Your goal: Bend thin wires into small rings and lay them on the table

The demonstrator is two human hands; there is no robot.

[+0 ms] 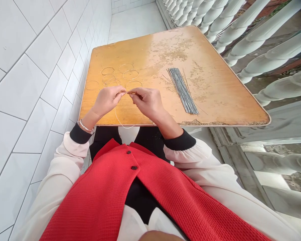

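My left hand and my right hand meet over the near part of the table, each closed in a pinch. Between the fingertips are the ends of a thin wire, whose loop hangs down past the table's front edge. Just beyond my hands, several thin wire rings lie on the wood, some overlapping. Off to the right rests a bundle of straight grey wires, with a few loose strands along its sides. The exact join at the fingertips is too small to make out.
The wooden table has a worn, peeling surface and a pale rim. A white tiled wall runs close along its left side. White balusters stand along the right. My lap is below the front edge.
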